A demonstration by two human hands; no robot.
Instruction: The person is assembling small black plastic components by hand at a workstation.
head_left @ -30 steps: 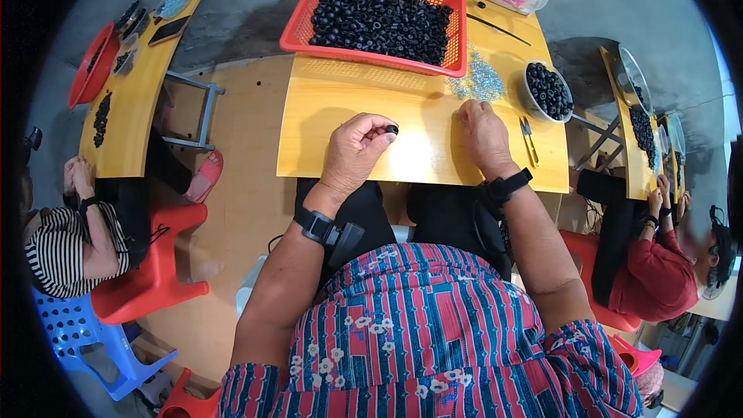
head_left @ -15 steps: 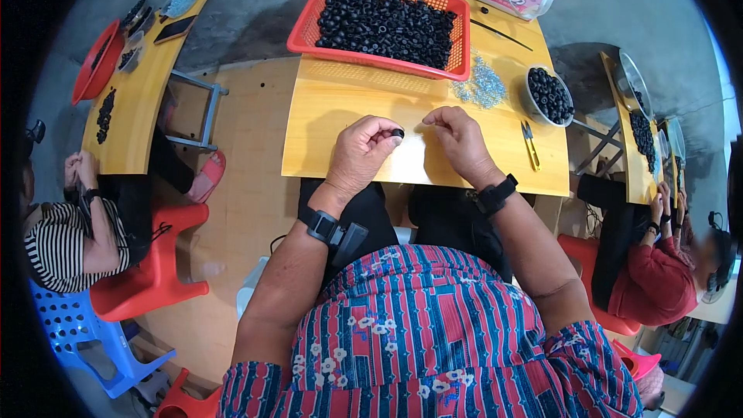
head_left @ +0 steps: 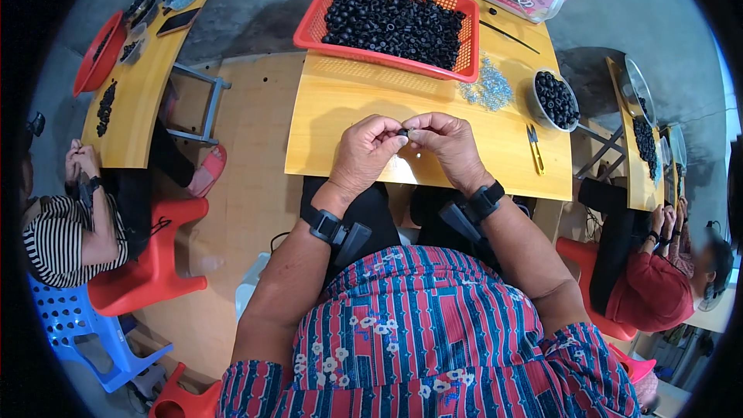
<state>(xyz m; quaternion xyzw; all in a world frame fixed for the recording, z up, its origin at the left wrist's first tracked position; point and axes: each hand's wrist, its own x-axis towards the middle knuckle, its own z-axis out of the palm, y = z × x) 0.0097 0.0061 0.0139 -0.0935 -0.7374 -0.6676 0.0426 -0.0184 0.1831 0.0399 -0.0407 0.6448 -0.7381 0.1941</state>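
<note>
1. Far left: second yellow counter (head_left: 131,120) with a red tray (head_left: 97,54) and scattered dark pieces; a person in a striped top (head_left: 54,236) seated beside it on a red stool (head_left: 155,263).
2. Left hand (head_left: 364,155): fingers curled narrow, thumb and fingertips pinched on a small black ring (head_left: 403,133) held just above the main yellow counter (head_left: 340,124), near its front edge.
3. Right hand (head_left: 449,143): fingers likewise narrow, tips meeting the left hand's at the same ring; whether a small metal part is pinched there, cannot tell.
4. Behind hands: red mesh basket (head_left: 309,27), nearly full of matte black rings, rounded, rubber-like. Judged: bulk of stock not yet handled.
5. Right of basket: loose heap of small shiny metal pieces (head_left: 487,91), then a white bowl (head_left: 556,99) partly filled with black rings. Judged: the smaller, finished share.
6. Further right: yellow-handled snips (head_left: 535,147) flat on the smooth laminate.
7. Far right: person in a red top (head_left: 650,294) at another counter.
</note>
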